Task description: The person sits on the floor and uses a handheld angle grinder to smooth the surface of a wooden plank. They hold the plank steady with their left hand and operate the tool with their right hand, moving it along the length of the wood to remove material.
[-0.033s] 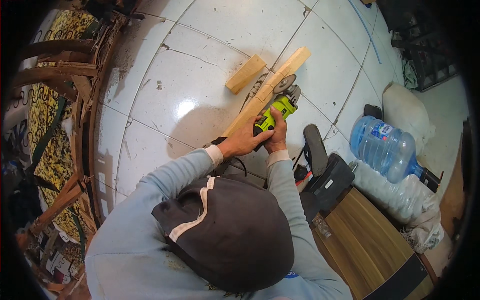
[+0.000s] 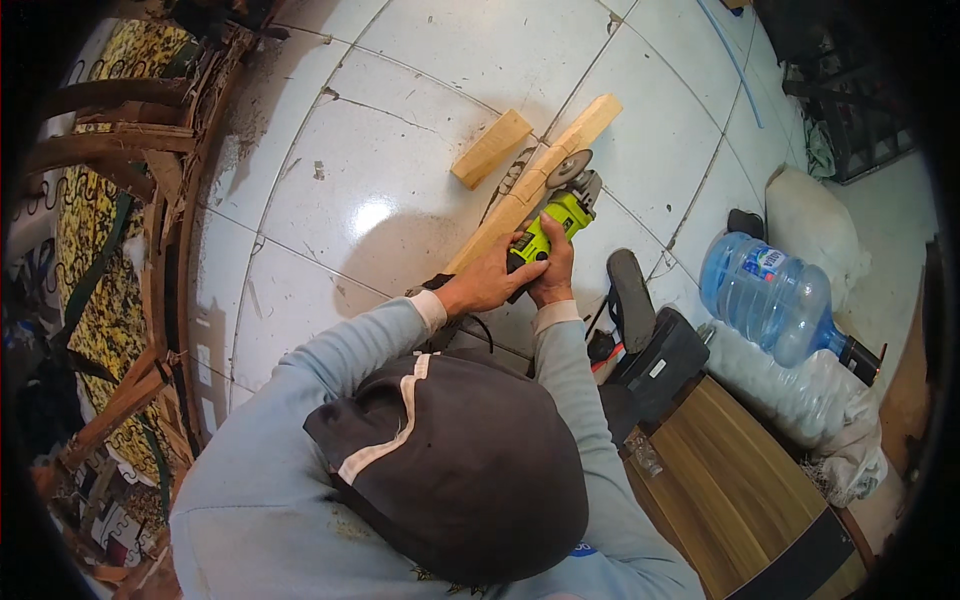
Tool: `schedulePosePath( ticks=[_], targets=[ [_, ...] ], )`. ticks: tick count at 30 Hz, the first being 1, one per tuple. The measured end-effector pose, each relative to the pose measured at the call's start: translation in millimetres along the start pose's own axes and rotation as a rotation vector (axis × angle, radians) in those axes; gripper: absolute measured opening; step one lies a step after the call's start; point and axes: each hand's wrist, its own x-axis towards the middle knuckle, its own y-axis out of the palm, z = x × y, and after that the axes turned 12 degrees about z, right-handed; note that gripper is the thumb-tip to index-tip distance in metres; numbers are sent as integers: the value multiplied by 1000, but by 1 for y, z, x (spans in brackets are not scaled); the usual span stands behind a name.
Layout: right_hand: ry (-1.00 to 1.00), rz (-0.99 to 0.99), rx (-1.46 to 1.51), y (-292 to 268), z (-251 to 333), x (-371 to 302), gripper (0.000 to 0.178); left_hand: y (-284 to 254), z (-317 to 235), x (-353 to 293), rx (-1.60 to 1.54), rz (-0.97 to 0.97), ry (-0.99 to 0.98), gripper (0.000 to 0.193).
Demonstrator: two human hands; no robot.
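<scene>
In the head view, both hands meet on a green and black angle grinder (image 2: 552, 232), held over the tiled floor (image 2: 430, 60) near the middle. The left hand (image 2: 483, 282) has its grip clamped on the rear of the tool's body; the right hand (image 2: 552, 268) has its grip closed around the same body from the right, thumb laid along the casing. The grinding disc (image 2: 569, 169), at the far end, sits at the right edge of a long wooden bar (image 2: 592, 116); whether it bites into the wood cannot be told. The bar lies slantwise on the floor, its near end running down beside the left hand. A short wooden block (image 2: 492, 148) lies left of the bar's far part, and a dark patterned thing (image 2: 507, 186), partly hidden, shows between the two. To the right of the hands are a dark slipper (image 2: 631, 298), a black case (image 2: 662, 362) and a blue water bottle (image 2: 765, 285) on its side.
</scene>
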Motion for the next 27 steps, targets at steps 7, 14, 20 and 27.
schedulePosePath(
  ticks=[7,14,20,27],
  targets=[
    [-8,-6,-4,0,-3,-2,24,3,13,1,20,-26,55,87],
    [-6,-19,-19,-5,-7,-1,25,2,6,-5,11,-1,11,90],
    [-5,-22,-31,-4,-10,-2,27,5,20,-4,48,-46,87,89],
    [-21,-15,-83,-7,-11,-3,24,3,5,-12,11,-10,22,91]
  ],
)
